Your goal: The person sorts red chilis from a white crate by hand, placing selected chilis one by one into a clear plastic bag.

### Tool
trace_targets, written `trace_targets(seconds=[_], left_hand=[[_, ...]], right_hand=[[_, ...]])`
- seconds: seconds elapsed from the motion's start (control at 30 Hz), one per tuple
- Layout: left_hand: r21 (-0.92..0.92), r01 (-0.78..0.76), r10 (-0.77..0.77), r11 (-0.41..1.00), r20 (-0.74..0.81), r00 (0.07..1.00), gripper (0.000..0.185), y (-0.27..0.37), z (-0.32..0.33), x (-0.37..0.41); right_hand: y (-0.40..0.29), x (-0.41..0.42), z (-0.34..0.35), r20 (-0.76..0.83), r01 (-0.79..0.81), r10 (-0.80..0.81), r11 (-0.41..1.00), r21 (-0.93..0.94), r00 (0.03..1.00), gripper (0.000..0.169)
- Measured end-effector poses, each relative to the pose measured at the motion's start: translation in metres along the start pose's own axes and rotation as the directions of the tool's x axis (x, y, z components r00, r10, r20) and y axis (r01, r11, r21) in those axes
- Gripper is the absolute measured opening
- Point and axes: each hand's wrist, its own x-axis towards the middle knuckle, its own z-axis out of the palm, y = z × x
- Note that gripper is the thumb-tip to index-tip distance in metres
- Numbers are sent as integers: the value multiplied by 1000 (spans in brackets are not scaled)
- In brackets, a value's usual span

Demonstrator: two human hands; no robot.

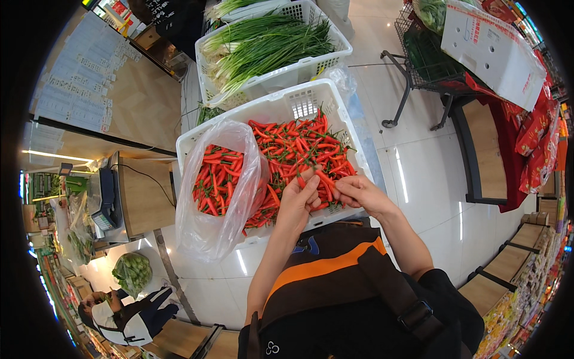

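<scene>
A white plastic crate (309,99) in front of me holds many red chilli peppers (291,143) with green stems. In its left part stands a clear plastic bag (224,233), its mouth open, with more red chillies inside. Over the crate's near side, my left hand (301,197) pinches a red chilli by thumb and fingers. Just right of it, my right hand (361,193) has its fingertips closed on the lower end of another red chilli (325,179). The two hands are close together, apart from the bag.
Beyond stands a white crate (273,80) of green onions (269,49). A wire shopping cart (410,67) carrying a white box (489,49) is at the upper right. At left is a wooden counter (145,193) with a scale (105,197). A person (125,314) sits at lower left.
</scene>
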Motion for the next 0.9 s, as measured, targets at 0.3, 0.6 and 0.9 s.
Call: trace_targets(seconds=[0.3, 0.6, 0.9], left_hand=[[-235, 0, -13, 972, -55, 998, 11, 18, -25, 12], [-332, 14, -71, 943, -160, 984, 7, 32, 0, 4], [-164, 76, -75, 984, 11, 997, 14, 15, -42, -3]], right_hand=[[29, 12, 1, -73, -67, -347, 29, -997, 935, 33], [18, 19, -1, -79, -57, -161, 137, -989, 984, 25], [18, -6, -17, -311, -17, -178, 845, -534, 934, 22]])
